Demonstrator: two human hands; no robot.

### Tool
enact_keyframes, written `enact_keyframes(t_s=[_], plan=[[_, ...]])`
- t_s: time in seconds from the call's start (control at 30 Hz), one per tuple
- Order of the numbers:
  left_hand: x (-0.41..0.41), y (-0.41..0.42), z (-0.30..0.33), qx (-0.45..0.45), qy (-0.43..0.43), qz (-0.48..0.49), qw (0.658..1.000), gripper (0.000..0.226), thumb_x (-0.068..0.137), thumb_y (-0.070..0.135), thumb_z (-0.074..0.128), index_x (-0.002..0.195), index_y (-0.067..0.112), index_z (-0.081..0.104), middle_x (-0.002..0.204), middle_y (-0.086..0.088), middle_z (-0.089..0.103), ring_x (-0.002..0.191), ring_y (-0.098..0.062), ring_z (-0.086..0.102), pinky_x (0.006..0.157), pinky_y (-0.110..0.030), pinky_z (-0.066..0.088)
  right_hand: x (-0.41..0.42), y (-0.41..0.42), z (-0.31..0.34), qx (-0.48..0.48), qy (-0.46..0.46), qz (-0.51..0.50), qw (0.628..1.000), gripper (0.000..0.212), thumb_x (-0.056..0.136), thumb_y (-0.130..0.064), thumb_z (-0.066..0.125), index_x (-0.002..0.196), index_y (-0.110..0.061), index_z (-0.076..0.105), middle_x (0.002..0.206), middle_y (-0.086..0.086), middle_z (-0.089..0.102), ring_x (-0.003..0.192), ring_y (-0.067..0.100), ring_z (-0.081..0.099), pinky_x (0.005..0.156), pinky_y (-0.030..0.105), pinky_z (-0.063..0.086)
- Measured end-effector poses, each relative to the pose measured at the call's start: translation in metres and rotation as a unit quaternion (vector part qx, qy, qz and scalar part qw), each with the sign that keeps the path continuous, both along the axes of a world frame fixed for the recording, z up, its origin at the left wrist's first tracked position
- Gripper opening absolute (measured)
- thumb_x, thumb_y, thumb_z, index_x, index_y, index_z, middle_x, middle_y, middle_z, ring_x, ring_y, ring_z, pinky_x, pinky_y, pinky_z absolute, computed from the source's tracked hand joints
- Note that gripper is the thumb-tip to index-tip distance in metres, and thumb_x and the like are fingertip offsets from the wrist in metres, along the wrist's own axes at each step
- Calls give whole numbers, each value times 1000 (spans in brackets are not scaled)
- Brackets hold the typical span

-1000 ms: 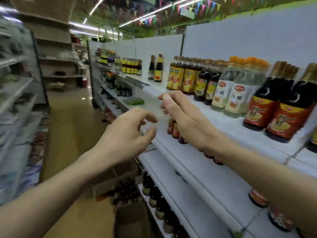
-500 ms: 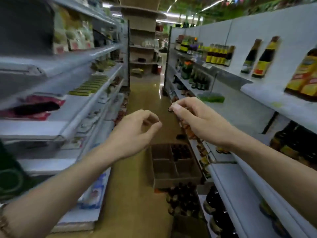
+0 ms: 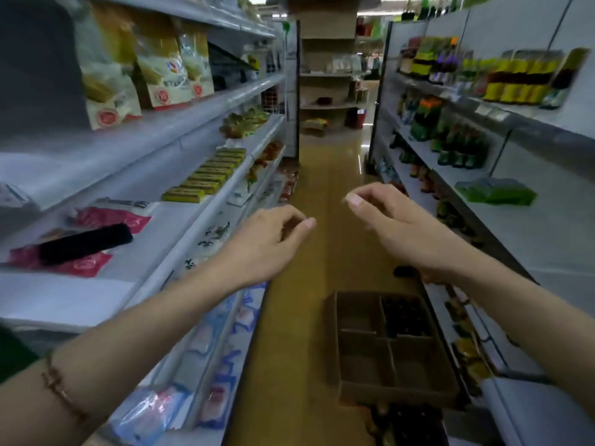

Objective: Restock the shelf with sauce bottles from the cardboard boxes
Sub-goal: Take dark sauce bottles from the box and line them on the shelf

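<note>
We see two bare forearms and two bare hands, left hand (image 3: pixel 264 249) and right hand (image 3: pixel 399 226), no gloves, no rings visible. Left wrist carries a thin gold-toned chain bracelet (image 3: pixel 59 389) with a small bar-shaped link. A sliver of dark green fabric (image 3: pixel 13 352) at the left edge, likely a sleeve; short trimmed nails.
</note>
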State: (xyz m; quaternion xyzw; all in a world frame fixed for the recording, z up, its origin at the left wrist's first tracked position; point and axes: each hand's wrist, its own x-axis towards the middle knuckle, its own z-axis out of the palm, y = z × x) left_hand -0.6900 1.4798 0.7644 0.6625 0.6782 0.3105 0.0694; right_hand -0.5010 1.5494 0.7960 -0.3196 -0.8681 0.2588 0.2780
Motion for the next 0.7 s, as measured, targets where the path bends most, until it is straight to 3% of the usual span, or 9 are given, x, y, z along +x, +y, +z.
enact_keyframes(t_s=[0.1, 0.17, 0.23, 0.3, 0.4, 0.5, 0.57, 0.7], plan=[[-11, 53, -16, -23, -7, -23, 999, 30, 97, 46, 43, 103, 24, 62, 91, 5, 67, 79, -5, 61, 70, -29, 51, -13, 52, -16, -1, 4, -27, 1000, 35, 101, -42, 36, 113, -17, 58, 99, 14, 58, 82, 18, 56, 75, 31, 50], [-18, 94, -25, -37, 3, -44, 998, 29, 98, 44, 43, 106, 23, 61, 88, 8, 63, 74, 1, 55, 61, -18, 41, -21, 87, -25, -2, -10, -48, 999, 44, 99, -47, 34, 119, -16, 58, 96, 4, 58, 82, 13, 57, 73, 25, 52], [-25, 138, -31, -33, 6, -67, 997, 28, 98, 44, 43, 108, 24, 61, 86, 13, 58, 76, 1, 52, 62, -15, 35, -27, 119, -31, -17, -4, -73, 997, 43, 99, -48, 34, 118, -18, 58, 94, 1, 57, 80, 11, 56, 69, 21, 49], [-33, 186, -37, -25, 8, -104, 994, 28, 97, 46, 44, 107, 26, 61, 93, 12, 60, 83, -2, 55, 67, -17, 38, -27, 150, -34, -37, 14, -117, 992, 34, 100, -46, 35, 115, -23, 55, 93, -4, 53, 77, 11, 54, 63, 16, 44], [-40, 255, -46, -51, -5, -146, 988, 25, 97, 43, 46, 107, 25, 60, 98, 9, 61, 89, -5, 57, 72, -19, 43, -23, 192, -45, -61, 11, -182, 981, 24, 101, -45, 38, 118, -31, 47, 98, -20, 44, 87, -6, 48, 65, -2, 37], [-31, 313, -63, -72, -7, -188, 979, 25, 98, 40, 47, 108, 22, 61, 102, 8, 61, 90, -7, 56, 69, -17, 43, -12, 227, -64, -107, 26, -236, 965, 26, 100, -47, 39, 121, -31, 43, 105, -13, 48, 89, 0, 51, 69, 10, 41], [-18, 347, -78, -92, -15, -223, 970, 22, 98, 39, 48, 105, 22, 60, 102, 4, 62, 88, -11, 59, 72, -24, 46, 1, 243, -80, -134, 34, -265, 954, 29, 99, -50, 40, 122, -32, 40, 109, -9, 48, 97, 6, 52, 75, 20, 43], [23, 417, -106, -105, -1, -298, 949, 20, 97, 37, 50, 107, 22, 59, 108, 2, 58, 95, -10, 56, 82, -27, 47, 35, 281, -113, -167, 49, -324, 930, 35, 99, -46, 43, 130, -30, 38, 111, -4, 48, 99, 14, 53, 78, 28, 47]])
